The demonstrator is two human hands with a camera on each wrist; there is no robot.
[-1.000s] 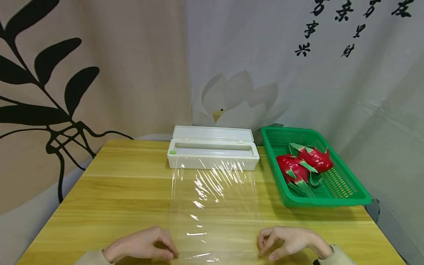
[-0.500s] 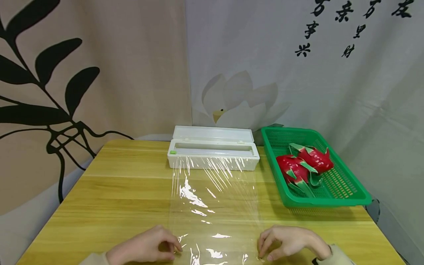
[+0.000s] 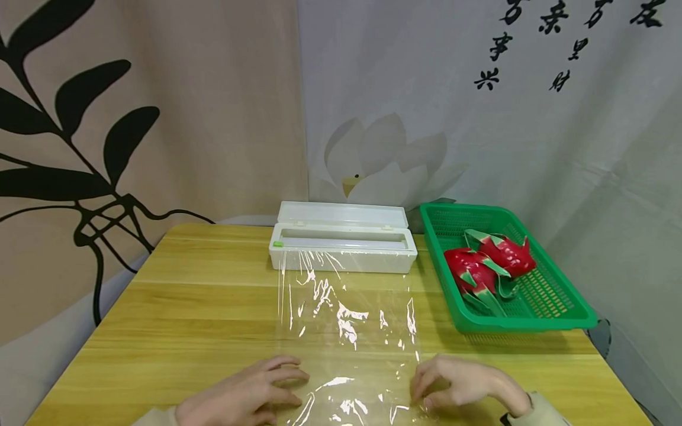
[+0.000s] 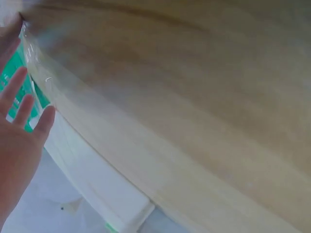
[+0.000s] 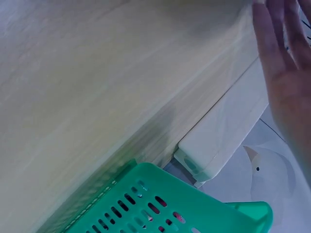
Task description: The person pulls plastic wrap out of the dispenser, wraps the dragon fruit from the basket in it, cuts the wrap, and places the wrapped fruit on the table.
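A sheet of clear cling film [image 3: 346, 331] runs from the open white dispenser box [image 3: 343, 245] toward me across the wooden table [image 3: 186, 307]; it lies slack and wrinkled. My left hand [image 3: 282, 384] rests flat on the film's near left corner, fingers stretched out. My right hand [image 3: 426, 387] touches the near right edge with its fingertips bent down onto it. In the left wrist view the left hand [image 4: 22, 121] shows spread straight fingers, the box [image 4: 97, 179] beyond. The right wrist view shows the right hand [image 5: 284, 63] with straight fingers near the box [image 5: 228, 131].
A green plastic basket [image 3: 533, 322] sits at the right of the table with two red dragon fruits [image 3: 474, 272] inside; its corner [image 5: 160, 204] shows in the right wrist view. Printed curtains hang behind. Bare tabletop lies left of the film.
The film went from taut to slack and crumpled on the table. My left hand opened from a pinch and lies flat, fingers forward. The right hand shifted slightly forward.
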